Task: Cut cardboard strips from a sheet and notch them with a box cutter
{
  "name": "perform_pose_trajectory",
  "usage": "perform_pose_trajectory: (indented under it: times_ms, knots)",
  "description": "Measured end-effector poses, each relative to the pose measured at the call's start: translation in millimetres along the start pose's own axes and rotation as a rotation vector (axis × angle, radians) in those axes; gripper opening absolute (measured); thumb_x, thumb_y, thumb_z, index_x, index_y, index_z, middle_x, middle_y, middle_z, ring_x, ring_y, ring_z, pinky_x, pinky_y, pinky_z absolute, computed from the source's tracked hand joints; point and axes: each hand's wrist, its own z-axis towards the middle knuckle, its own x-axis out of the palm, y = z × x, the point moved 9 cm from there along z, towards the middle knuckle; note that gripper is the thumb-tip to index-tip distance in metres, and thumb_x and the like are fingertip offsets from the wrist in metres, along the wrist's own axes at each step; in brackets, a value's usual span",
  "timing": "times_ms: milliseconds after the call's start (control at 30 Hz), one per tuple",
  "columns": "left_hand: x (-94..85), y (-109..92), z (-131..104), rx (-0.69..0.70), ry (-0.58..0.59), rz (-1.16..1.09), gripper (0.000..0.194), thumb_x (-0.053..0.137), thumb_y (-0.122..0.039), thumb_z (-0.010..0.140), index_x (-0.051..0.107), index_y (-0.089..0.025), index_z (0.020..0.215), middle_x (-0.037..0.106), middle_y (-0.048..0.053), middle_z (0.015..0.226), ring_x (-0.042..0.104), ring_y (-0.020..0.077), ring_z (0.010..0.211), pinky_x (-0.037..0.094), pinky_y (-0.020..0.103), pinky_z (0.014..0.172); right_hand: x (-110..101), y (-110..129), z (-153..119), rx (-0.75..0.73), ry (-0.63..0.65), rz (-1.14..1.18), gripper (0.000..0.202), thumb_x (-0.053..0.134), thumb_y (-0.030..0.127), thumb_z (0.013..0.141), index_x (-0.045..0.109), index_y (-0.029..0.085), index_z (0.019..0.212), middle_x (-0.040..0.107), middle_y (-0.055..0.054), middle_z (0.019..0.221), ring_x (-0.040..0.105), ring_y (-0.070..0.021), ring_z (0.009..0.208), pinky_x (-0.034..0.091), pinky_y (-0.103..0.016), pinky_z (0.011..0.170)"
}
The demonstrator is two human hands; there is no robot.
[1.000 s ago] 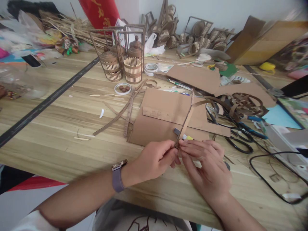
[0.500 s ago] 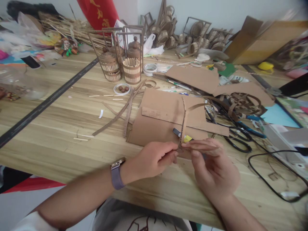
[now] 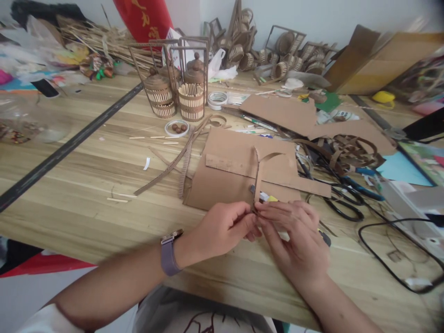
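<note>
My left hand (image 3: pixel 231 229) and my right hand (image 3: pixel 296 236) meet at the near edge of the brown cardboard. Both are closed, fingertips pinching the lower end of a thin cardboard strip (image 3: pixel 257 178). The strip stands up from my fingers, and a second narrow piece branches off near its top. Behind it lie flat cardboard sheets (image 3: pixel 222 189). A utility knife (image 3: pixel 265 196) with a yellow part rests on them, partly hidden by the strip and my right hand. My fingers cover the strip's lower end.
Small slatted baskets (image 3: pixel 191 101) in tall frames stand at the back left. Loose cardboard strips (image 3: pixel 166 164) lie left of the sheets. Black-handled scissors (image 3: pixel 347 206), coiled strips (image 3: pixel 357 150) and a black cable (image 3: pixel 367 245) are on the right. A cardboard box (image 3: pixel 385 62) stands behind.
My right hand has moved left and its fingers have closed in beside my left fingertips. The strip's upper end has shifted slightly left and lower.
</note>
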Motion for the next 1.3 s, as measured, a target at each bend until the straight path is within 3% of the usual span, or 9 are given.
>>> perform_pose_trajectory:
  times_ms: [333,633,733,900,1100,1300]
  knots:
    - [2.8,-5,-3,0.031,0.030,0.114,0.026,0.046,-0.028,0.099,0.059,-0.016,0.081,0.071,0.004,0.074,0.062,0.0097,0.060,0.043,0.016,0.054,-5,-13,-6,0.111,-0.047,0.133,0.014,0.063,0.009,0.089,0.062,0.023,0.093,0.078,0.000,0.086,0.074,-0.0198,0.080,0.048,-0.041,0.086]
    - [5.7,-18,-3,0.260,0.095,0.385,0.028,0.045,-0.025,0.101,0.058,-0.017,0.077,0.067,0.001,0.071,0.061,0.0116,0.066,0.040,0.021,0.062,-2,-42,-16,0.471,-0.090,0.404,0.010,0.061,0.019,0.094,0.065,0.026,0.087,0.073,-0.001,0.080,0.069,-0.0192,0.076,0.055,-0.035,0.069]
    - [3.2,-14,-1,0.197,0.082,0.342,0.028,0.046,-0.030,0.101,0.058,-0.017,0.080,0.068,0.002,0.072,0.061,0.0117,0.065,0.040,0.021,0.059,-1,-37,-14,0.409,-0.088,0.364,0.009,0.062,0.017,0.092,0.065,0.025,0.090,0.074,-0.002,0.083,0.070,-0.0195,0.079,0.055,-0.037,0.073]
    - [0.5,1,0,-0.010,0.039,0.038,0.030,0.048,-0.043,0.100,0.059,-0.016,0.091,0.072,0.005,0.080,0.068,0.0135,0.071,0.049,0.020,0.061,-3,-19,-7,0.142,-0.062,0.249,0.014,0.063,0.012,0.090,0.062,0.024,0.098,0.076,-0.002,0.088,0.072,-0.0212,0.084,0.052,-0.042,0.080]
    - [-2.6,2,1,-0.004,-0.013,-0.036,0.023,0.048,-0.034,0.099,0.058,-0.017,0.087,0.069,0.003,0.074,0.067,0.0119,0.069,0.053,0.021,0.065,1,-9,-2,0.020,-0.002,0.009,0.015,0.070,0.021,0.090,0.062,0.022,0.102,0.079,-0.007,0.096,0.074,-0.0244,0.089,0.049,-0.043,0.086]
    - [-6.8,-3,-1,0.015,-0.049,0.071,0.022,0.047,-0.029,0.098,0.058,-0.017,0.084,0.070,0.002,0.076,0.063,0.0101,0.064,0.047,0.018,0.058,1,-8,0,0.047,0.013,0.027,0.020,0.070,0.023,0.091,0.062,0.024,0.109,0.079,-0.004,0.095,0.074,-0.0223,0.086,0.052,-0.040,0.084]
